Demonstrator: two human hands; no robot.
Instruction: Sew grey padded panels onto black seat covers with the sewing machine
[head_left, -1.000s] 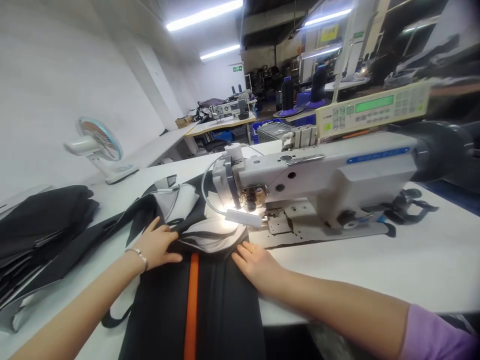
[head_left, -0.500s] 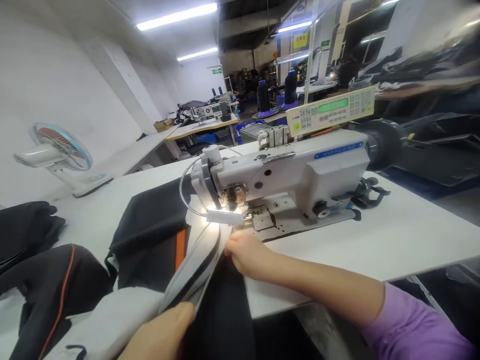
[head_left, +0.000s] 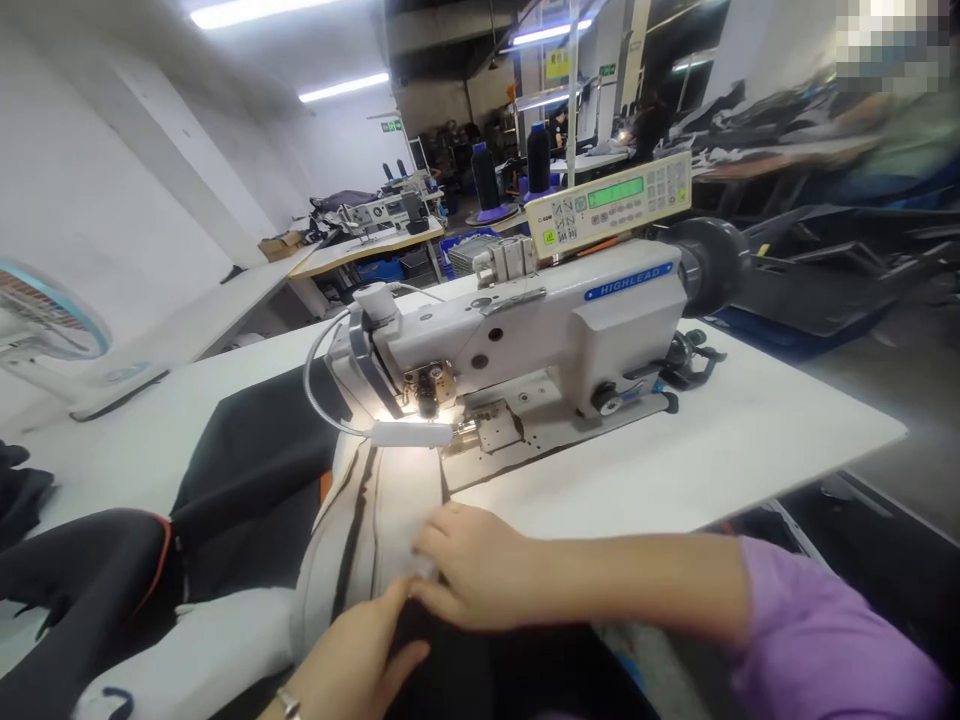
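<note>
A pale grey fabric piece with dark stripes (head_left: 386, 520) runs from under the head of a sewing machine (head_left: 517, 345) down toward me, joined to black cloth at its near edge. My right hand (head_left: 476, 565) is closed on the fabric's right edge, slightly blurred, a little in front of the machine bed. Right beside it, my left hand (head_left: 356, 650) grips the same edge, its thumb on the near side over the black cloth. The fingertips of both hands nearly meet. A small lamp (head_left: 411, 433) lights the needle area and hides part of it.
Folded black cloth (head_left: 247, 450) lies on the white table (head_left: 600, 490) left of the machine. A fan (head_left: 52, 320) stands at the far left. Behind the machine are a control panel (head_left: 611, 205) and thread cones (head_left: 487, 180). A blurred person (head_left: 915, 140) is at the far right.
My right hand has come down and back from the needle area along the fabric edge, close to my left hand. The fabric lies flatter and wider. The view has shifted right.
</note>
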